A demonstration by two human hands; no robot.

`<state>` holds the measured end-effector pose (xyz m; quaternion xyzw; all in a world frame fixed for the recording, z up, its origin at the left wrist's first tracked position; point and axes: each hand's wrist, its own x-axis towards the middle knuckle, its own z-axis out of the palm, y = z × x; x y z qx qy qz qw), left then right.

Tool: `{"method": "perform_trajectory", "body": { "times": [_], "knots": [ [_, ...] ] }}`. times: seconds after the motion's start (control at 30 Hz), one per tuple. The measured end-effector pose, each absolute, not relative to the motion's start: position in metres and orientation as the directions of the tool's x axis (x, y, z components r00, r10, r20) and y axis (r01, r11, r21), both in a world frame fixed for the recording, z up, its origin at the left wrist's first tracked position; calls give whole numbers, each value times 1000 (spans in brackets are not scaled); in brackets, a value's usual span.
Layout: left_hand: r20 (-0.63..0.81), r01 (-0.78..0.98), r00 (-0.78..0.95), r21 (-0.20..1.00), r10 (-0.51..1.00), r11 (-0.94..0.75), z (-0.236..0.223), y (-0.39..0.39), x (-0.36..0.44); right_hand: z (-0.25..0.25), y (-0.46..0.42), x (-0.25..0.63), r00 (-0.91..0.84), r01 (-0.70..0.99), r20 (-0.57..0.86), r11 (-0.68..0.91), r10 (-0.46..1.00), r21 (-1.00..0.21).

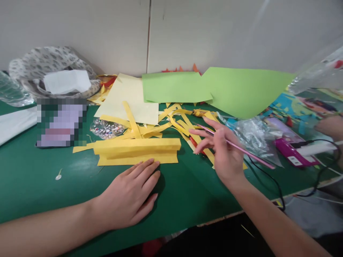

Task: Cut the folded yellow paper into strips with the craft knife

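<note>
A creased strip of yellow paper (138, 150) lies on the green table, with a raised fold running along its length. My left hand (135, 191) rests flat beside it, fingertips touching its lower edge and nothing in its grasp. Above the table to the right, my right hand (223, 153) grips a thin pink pen-like stick (250, 155). The stick's narrow end points up and left; its exact kind is unclear. Loose yellow paper strips (135, 121) are heaped behind the folded piece, some reaching under my right hand.
Cream paper (131, 96) and green sheets (177, 87) lie by the wall. At left are a pixelated phone (60, 125), gems (107, 128) and a patterned cloth bag (26, 67). Clear plastic (254, 137), a magenta device (291, 151) with cables and another person's hand (331, 126) are at right.
</note>
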<state>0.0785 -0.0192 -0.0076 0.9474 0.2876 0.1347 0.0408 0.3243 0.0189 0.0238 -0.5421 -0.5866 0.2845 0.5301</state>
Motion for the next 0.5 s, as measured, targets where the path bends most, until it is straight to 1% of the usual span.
{"method": "perform_trajectory", "body": {
  "times": [0.13, 0.23, 0.3, 0.4, 0.5],
  "knots": [
    [208, 497, 820, 201, 533, -844, -5, -17, 80, 22, 15, 317, -30, 476, 218, 206, 975, -855],
    [175, 499, 828, 203, 533, -842, -5, -16, 80, 16, 15, 310, -124, 501, 153, 195, 980, -843],
    [156, 502, 833, 191, 531, -843, -6, -15, 80, 12, 15, 306, -136, 467, 90, 144, 987, -872],
    [139, 504, 837, 180, 529, -845, -9, -15, 79, 10, 15, 304, -104, 418, 18, 60, 994, -906],
    [141, 477, 853, 181, 503, -860, -9, -15, 79, 11, 15, 304, -110, 431, 25, 71, 994, -900]
  ]
}}
